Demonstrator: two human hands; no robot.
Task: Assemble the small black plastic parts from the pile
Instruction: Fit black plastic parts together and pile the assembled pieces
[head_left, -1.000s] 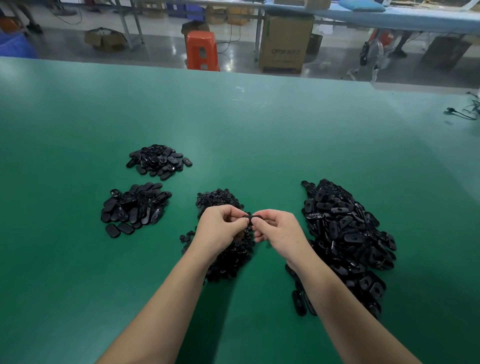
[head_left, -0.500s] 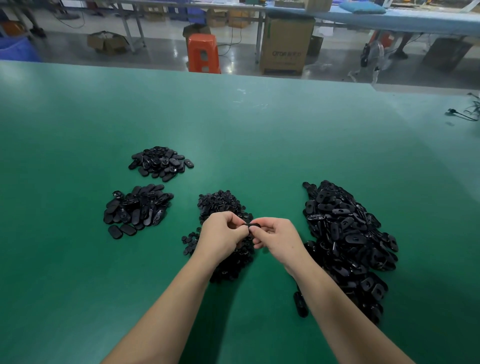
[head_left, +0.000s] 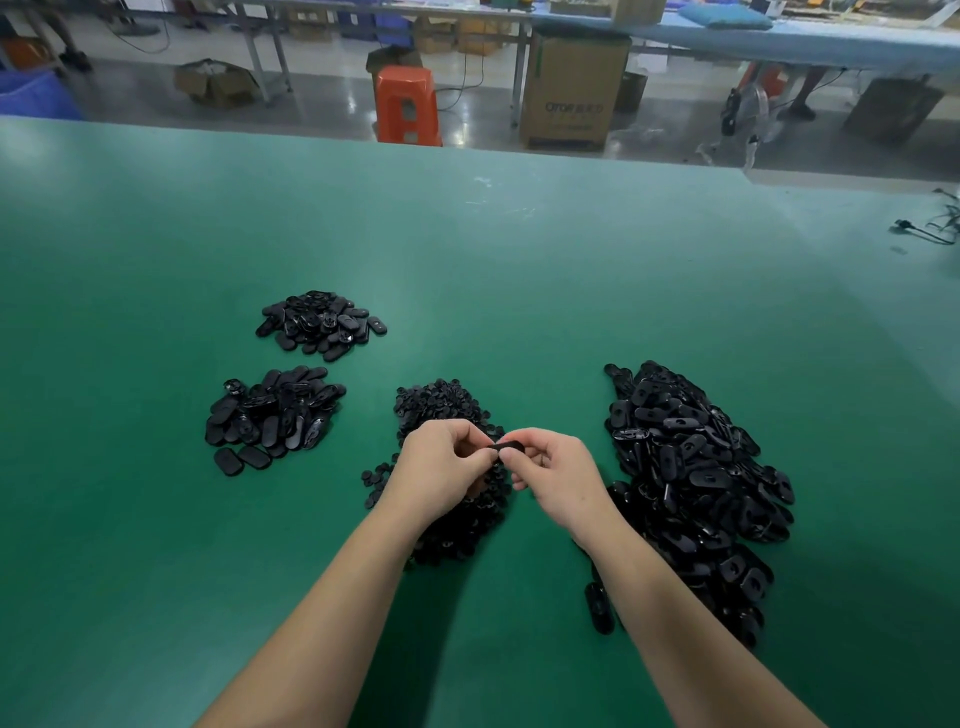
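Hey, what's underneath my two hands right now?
Under the left hand and right hand lies the middle pile of small round black parts on the green table; the pile's centre is covered by them.

- The desk (head_left: 519, 270) is evenly lit from above, with a pale sheen across its far half.
- Its near corners fall darker, a vignette.
- Soft shadows lie on the desk under the forearms.
- The desk's far edge bows with wide-angle distortion.
- The floor (head_left: 322, 98) beyond shows glare; focus is sharp.
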